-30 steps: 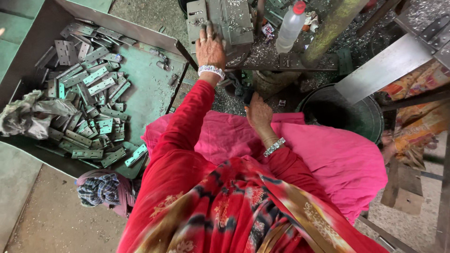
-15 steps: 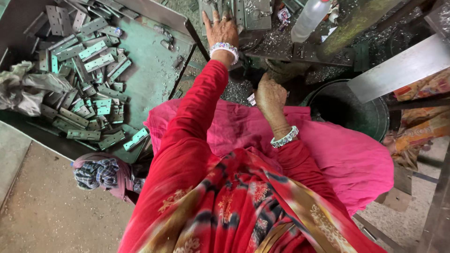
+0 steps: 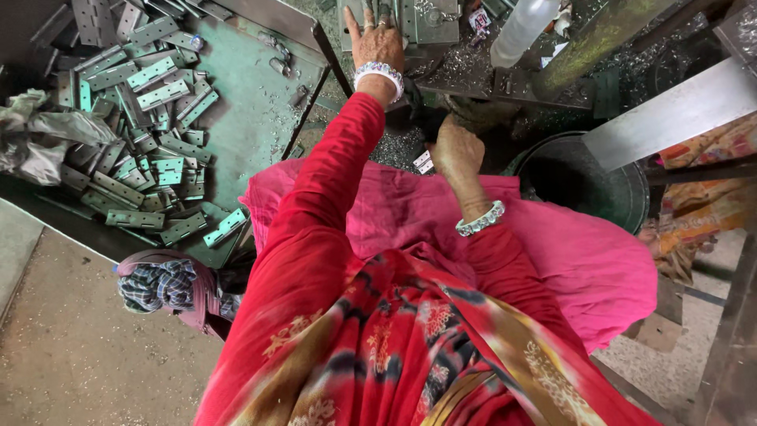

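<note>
My left hand (image 3: 377,43) reaches forward in a red sleeve with a beaded bangle. It lies with fingers spread on a grey metal plate (image 3: 430,20) on the machine bench; the fingertips run off the top edge. My right hand (image 3: 456,150) is curled shut below the bench edge, above my pink lap cloth (image 3: 394,213). A small pale metal piece (image 3: 423,162) sticks out by its thumb; the grip itself is partly hidden.
A green tray (image 3: 252,118) at left holds several flat metal hinges (image 3: 150,95) and a crumpled grey bag (image 3: 39,142). A plastic bottle (image 3: 524,28) stands on the shaving-strewn bench. A dark round tub (image 3: 583,177) sits at right, a checked cloth bundle (image 3: 162,284) by my knee.
My right hand has risen from my lap toward the bench edge. My left hand stays stretched out on the metal plate. The view has tilted closer to the bench.
</note>
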